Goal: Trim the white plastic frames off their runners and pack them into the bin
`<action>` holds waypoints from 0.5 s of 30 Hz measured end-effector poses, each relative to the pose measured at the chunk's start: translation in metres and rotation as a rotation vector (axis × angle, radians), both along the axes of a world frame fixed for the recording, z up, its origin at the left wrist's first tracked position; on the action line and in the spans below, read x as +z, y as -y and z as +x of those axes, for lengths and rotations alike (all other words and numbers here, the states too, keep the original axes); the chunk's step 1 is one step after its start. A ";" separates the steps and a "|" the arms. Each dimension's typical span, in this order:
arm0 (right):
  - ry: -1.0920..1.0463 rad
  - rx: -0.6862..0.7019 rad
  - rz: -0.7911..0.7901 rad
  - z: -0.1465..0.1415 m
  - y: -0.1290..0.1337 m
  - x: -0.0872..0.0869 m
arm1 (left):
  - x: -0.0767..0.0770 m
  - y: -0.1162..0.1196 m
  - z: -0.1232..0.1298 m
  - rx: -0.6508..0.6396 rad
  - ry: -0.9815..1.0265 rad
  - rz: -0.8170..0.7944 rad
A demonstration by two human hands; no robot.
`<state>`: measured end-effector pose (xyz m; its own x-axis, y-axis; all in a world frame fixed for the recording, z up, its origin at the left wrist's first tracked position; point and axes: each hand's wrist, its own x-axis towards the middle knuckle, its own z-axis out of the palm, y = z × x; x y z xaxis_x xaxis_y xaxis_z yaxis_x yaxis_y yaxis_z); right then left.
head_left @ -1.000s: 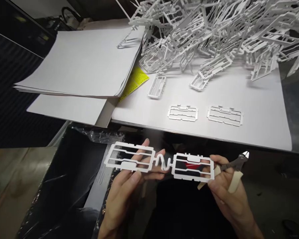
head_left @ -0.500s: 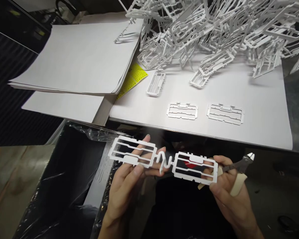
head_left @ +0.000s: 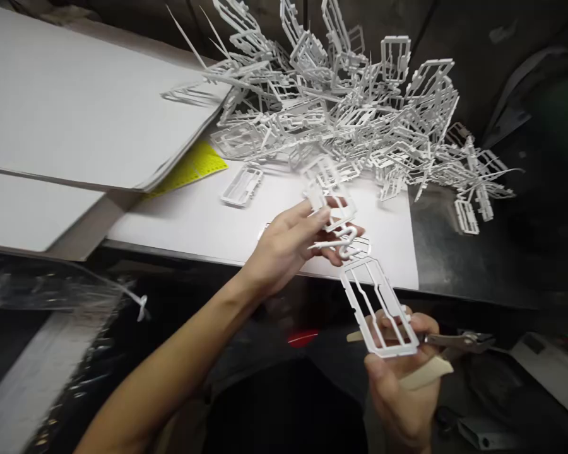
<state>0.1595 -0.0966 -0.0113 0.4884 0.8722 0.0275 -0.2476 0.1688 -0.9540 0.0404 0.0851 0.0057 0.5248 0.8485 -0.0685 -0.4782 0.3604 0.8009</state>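
Note:
A pair of white plastic frames joined by a wavy runner point(head_left: 349, 243) stretches at a slant between my hands. My left hand point(head_left: 284, 246) is closed on the upper frame point(head_left: 341, 215), over the table's front edge. The lower frame point(head_left: 349, 275) has its near end pinched by my right hand point(head_left: 402, 384). Nippers point(head_left: 464, 341) with cream handles also lie in my right hand, their jaws pointing right. Behind my left hand, a loose frame on the white sheet is mostly hidden.
A tangled heap of white frames point(head_left: 322, 120) covers the back of the table. One frame point(head_left: 243, 186) lies by itself on the white sheet point(head_left: 194, 221). Large white sheets point(head_left: 76, 107) are stacked at left, over a yellow dotted sheet point(head_left: 189, 169).
The joined frames have swung from nearly level to a steep slant. My left hand has risen toward the heap; my right still grips its end and the nippers. The view has shifted right.

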 end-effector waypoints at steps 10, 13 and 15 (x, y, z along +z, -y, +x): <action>0.097 0.096 0.013 0.001 0.021 -0.011 | 0.016 -0.004 0.073 -0.468 0.017 0.212; 0.130 0.129 -0.033 0.003 0.026 -0.009 | 0.023 -0.001 0.075 -0.488 0.022 0.306; 0.138 0.123 -0.043 0.002 0.027 -0.008 | 0.029 0.000 0.074 -0.505 0.023 0.349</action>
<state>0.1614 -0.1238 -0.0193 0.3720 0.9270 0.0484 -0.1298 0.1036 -0.9861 0.1141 0.0850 0.0343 0.8658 0.4650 0.1848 -0.3356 0.2656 0.9038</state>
